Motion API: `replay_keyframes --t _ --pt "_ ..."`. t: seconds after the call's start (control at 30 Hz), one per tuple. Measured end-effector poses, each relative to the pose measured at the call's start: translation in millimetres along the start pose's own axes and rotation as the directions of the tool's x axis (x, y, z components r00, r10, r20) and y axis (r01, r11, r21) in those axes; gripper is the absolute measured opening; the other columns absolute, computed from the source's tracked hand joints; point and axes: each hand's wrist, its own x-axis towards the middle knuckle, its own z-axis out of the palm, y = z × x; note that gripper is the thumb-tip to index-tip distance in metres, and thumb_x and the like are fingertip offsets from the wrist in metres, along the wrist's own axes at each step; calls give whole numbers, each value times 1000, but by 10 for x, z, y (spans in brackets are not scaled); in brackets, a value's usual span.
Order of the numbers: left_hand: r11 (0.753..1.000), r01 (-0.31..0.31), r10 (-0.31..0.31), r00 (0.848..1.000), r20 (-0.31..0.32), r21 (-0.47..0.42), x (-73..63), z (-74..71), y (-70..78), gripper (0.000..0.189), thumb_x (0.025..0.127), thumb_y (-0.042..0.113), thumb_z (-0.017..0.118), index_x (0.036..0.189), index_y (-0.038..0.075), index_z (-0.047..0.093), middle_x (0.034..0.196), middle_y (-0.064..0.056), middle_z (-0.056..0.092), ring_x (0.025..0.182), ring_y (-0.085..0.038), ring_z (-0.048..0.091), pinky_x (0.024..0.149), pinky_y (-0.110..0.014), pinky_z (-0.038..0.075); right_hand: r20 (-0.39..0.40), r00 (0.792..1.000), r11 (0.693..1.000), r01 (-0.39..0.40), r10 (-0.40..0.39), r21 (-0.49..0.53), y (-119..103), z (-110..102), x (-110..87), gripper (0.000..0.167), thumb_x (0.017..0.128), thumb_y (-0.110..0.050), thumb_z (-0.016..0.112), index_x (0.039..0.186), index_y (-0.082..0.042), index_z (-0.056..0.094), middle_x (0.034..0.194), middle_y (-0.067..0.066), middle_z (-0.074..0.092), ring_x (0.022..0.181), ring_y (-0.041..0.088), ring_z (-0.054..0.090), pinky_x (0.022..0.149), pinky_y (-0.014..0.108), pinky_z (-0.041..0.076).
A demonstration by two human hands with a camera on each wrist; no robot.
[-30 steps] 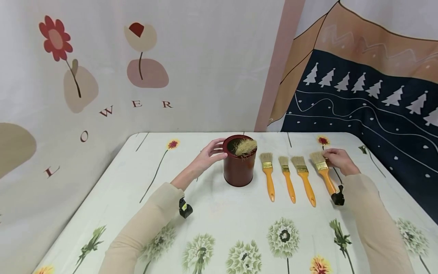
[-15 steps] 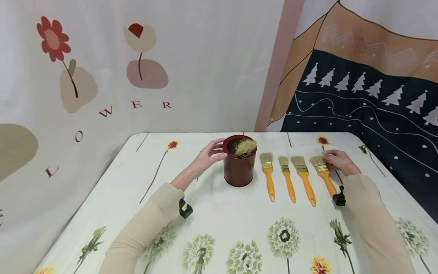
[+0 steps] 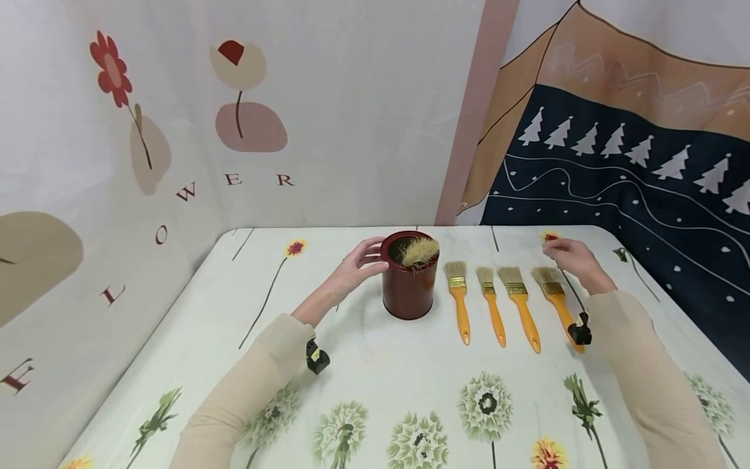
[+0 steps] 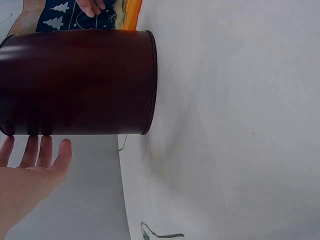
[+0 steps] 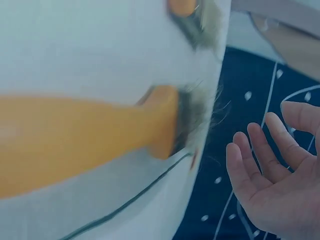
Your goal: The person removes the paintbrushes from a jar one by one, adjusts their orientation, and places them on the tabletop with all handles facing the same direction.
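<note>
My left hand (image 3: 353, 268) touches the left side of a dark red-brown can (image 3: 408, 296) with its fingertips. In the left wrist view the fingers are extended against the can wall. A tan fibrous tuft (image 3: 420, 252) sticks out of the can's mouth; its lower part is hidden. My right hand (image 3: 577, 262) hovers above and behind the bristles of the rightmost paintbrush (image 3: 559, 306), holding nothing. Seen from the right wrist, this hand (image 5: 275, 175) has loosely spread fingers, apart from the brush's orange handle (image 5: 75, 135).
Three more paintbrushes, a left one (image 3: 461, 312), a narrow one (image 3: 495, 316) and a wide one (image 3: 525, 319), lie in a row right of the can, bristles away from me. A flower-print cloth covers the table (image 3: 375, 365). Printed curtains (image 3: 351, 130) stand behind and at the sides.
My right hand has let go of the rightmost paintbrush near its bristles and risen slightly up and away. That brush now lies on the table. The left hand and can stay still.
</note>
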Motion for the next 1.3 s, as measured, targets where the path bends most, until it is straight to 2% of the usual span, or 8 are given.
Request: replay_keyframes --t 0.17,0.27,0.3,0.53,0.6,0.7,0.97,1.3 --pt "1000 -17 17 1000 -10 4 62 -29 -125 55 85 13 59 134 10 34 129 -14 39 117 -27 38 92 -40 35 43 995 996 90 -91 6 -217 87 -10 61 83 -55 46 122 -8 47 118 12 46 103 28 43 83 44 41" --pt "1000 -27 28 999 -20 16 89 -43 -194 55 85 15 60 133 13 35 128 -12 41 115 -24 40 91 -38 36 96 987 991 126 -129 36 -516 126 -171 54 85 -50 47 121 -11 49 117 8 48 101 23 45 79 35 45" --pt "999 -28 28 999 -23 18 92 -44 -202 54 85 15 60 133 13 36 127 -11 41 115 -24 40 91 -38 36 116 983 990 135 -140 47 -687 130 -289 52 86 -47 46 122 -9 48 117 10 47 102 24 44 80 35 44" --pt "1000 -18 19 1000 -23 10 92 -38 -194 53 85 13 60 133 14 36 127 -10 41 115 -24 40 91 -38 36 166 963 975 198 -213 102 -969 298 -363 52 86 -46 49 122 -9 49 119 12 46 105 31 42 84 41 42" --pt "1000 -19 20 999 -25 12 92 -37 -196 53 85 13 59 132 14 36 127 -10 42 115 -23 40 91 -38 36 203 951 969 209 -232 129 -1324 262 -653 48 89 -38 49 123 -4 47 120 15 45 105 34 41 86 41 41" --pt "1000 -14 15 1000 -28 18 91 -38 -198 53 85 14 60 132 15 36 126 -9 42 114 -22 41 91 -37 36 237 923 944 259 -304 203 -1557 267 -828 42 90 -33 50 119 -2 50 117 16 47 102 33 45 86 43 40" --pt "1000 -6 6 1000 -9 4 39 -18 -81 54 86 10 58 134 8 33 129 -15 39 117 -28 37 93 -40 34 275 912 947 263 -306 183 -1855 403 -1002 40 91 -26 50 120 2 48 119 20 47 102 32 46 86 40 41" --pt "1000 0 0 1000 -1 7 -18 12 39 54 87 6 55 135 5 31 130 -18 37 118 -31 35 93 -41 34 317 867 914 307 -384 267 -2033 567 -1101 33 90 -14 52 118 2 49 115 18 51 99 30 50 80 27 45"
